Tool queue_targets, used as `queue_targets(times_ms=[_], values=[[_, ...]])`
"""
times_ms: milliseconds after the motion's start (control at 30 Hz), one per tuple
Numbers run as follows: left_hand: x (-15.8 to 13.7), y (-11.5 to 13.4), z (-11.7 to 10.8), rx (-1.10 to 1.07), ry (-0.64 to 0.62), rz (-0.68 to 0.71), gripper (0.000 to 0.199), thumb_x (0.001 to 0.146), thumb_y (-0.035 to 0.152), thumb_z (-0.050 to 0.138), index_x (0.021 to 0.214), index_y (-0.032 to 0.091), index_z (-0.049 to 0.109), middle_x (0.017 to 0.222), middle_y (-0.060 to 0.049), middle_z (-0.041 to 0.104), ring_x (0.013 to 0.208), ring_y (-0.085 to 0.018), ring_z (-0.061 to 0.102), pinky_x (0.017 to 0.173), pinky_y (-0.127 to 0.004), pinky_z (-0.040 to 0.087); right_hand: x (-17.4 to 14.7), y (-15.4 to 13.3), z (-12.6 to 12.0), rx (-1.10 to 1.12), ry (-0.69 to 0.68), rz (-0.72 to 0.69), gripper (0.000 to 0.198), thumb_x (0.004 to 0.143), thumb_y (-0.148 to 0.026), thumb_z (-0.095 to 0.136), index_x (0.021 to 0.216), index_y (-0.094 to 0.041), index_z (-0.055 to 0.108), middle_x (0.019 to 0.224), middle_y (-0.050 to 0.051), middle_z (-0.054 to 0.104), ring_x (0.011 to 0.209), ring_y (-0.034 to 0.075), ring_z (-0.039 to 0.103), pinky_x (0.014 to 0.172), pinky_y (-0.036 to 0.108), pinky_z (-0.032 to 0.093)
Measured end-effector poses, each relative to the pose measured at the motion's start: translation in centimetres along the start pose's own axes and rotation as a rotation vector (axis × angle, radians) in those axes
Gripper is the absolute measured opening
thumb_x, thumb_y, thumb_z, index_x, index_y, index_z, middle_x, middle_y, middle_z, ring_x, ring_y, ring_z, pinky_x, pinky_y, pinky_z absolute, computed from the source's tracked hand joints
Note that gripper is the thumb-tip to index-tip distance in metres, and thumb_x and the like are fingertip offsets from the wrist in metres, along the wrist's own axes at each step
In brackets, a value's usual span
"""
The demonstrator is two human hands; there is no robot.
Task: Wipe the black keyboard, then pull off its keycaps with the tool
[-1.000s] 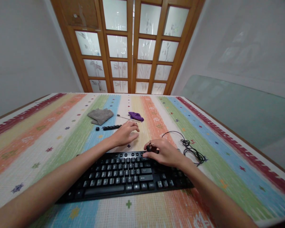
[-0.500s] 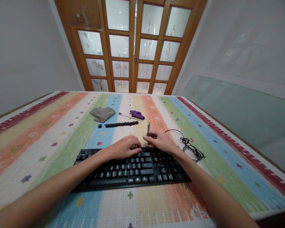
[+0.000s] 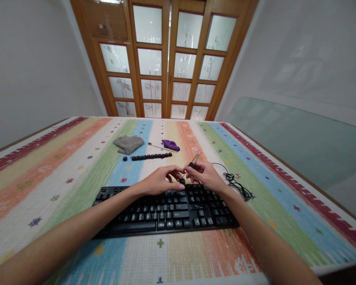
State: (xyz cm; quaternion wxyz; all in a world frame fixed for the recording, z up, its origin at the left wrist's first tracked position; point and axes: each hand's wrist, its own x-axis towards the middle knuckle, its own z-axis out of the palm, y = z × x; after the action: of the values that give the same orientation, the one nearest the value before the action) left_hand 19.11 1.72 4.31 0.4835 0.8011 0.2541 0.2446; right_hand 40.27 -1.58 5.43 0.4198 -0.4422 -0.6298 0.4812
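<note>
A: What is the right hand (image 3: 206, 174) doing?

B: Its fingers are pinched together on a thin tool (image 3: 192, 162), a slim rod with a dark grip that slants up and away from the knuckles. The hand hangs just over the far edge of the black keyboard (image 3: 166, 209), near that edge's middle.

A: And the left hand (image 3: 160, 183)?

B: It sits right beside the right one, palm down, fingers curled and reaching toward the tool's lower end. Its fingertips meet at a small dark piece just above the top key row, but whether they actually grip it cannot be told. The heel of the hand lies over the keyboard's upper rows.

A: Where is the keyboard itself?

B: On the striped, many-coloured cloth of the worktop (image 3: 47, 190), close to the near edge and about midway between the left and right edges. Both forearms come in over it from the near edge.

A: Anything around it?

B: A black cable (image 3: 237, 184) lies coiled just right of the right hand. Farther back, toward the far edge, a row of loose black keycaps (image 3: 150, 156) lies in a line, with a grey cloth (image 3: 128, 143) behind it to the left and a purple cloth (image 3: 170, 145) to the right. A thin stick (image 3: 158, 146) rests between the two cloths.
</note>
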Motion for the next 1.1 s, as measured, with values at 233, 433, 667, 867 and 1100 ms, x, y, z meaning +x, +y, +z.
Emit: queue_targets(times_ms=[233,433,667,867,1100], values=[[0.5,-0.3,0.1,-0.142,-0.031,-0.047,0.033,0.068,0.032,0.084,0.092,0.015,0.069,0.085,-0.001,0.069,0.071,-0.012,0.059,0.07,-0.027,0.046,-0.1,0.1,0.1,0.014,-0.069,0.008,0.055,0.071,-0.069,0.072,0.08,-0.016,0.064,0.065,0.0,0.063,0.051,0.01,0.053,0.05,0.023,0.043],[0.8,-0.2,-0.5,0.079,0.005,-0.029,0.024,0.074,0.035,0.08,0.085,0.015,0.072,0.08,-0.003,0.073,0.071,-0.015,0.062,0.067,-0.026,0.045,-0.1,0.5,0.2,-0.03,-0.01,0.008,0.051,0.074,-0.065,0.071,0.082,-0.015,0.065,0.067,0.001,0.064,0.053,0.011,0.056,0.053,0.025,0.046],[1.5,0.5,-1.8,0.506,-0.115,0.231,0.016,0.086,0.033,0.07,0.093,0.019,0.07,0.098,-0.006,0.07,0.091,-0.02,0.063,0.084,-0.033,0.048,-0.1,0.5,0.3,-0.153,0.056,-0.019,0.048,0.077,-0.063,0.069,0.081,-0.015,0.066,0.066,0.001,0.063,0.055,0.012,0.057,0.053,0.025,0.045],[4.8,-1.8,-3.6,0.655,0.13,0.303,0.013,0.088,0.031,0.068,0.093,0.019,0.07,0.103,-0.009,0.067,0.105,-0.025,0.058,0.095,-0.04,0.045,-0.2,0.5,0.2,-0.149,0.178,-0.046,0.051,0.077,-0.067,0.067,0.08,-0.016,0.064,0.065,0.002,0.063,0.053,0.013,0.059,0.051,0.025,0.047],[9.8,-5.6,-4.5,0.813,0.293,0.188,0.012,0.082,0.026,0.072,0.09,0.018,0.076,0.107,-0.012,0.068,0.105,-0.029,0.056,0.096,-0.047,0.044,-0.3,0.5,-0.2,-0.206,0.204,-0.062,0.044,0.081,-0.06,0.066,0.077,-0.016,0.063,0.066,0.003,0.063,0.054,0.013,0.058,0.053,0.025,0.045]])
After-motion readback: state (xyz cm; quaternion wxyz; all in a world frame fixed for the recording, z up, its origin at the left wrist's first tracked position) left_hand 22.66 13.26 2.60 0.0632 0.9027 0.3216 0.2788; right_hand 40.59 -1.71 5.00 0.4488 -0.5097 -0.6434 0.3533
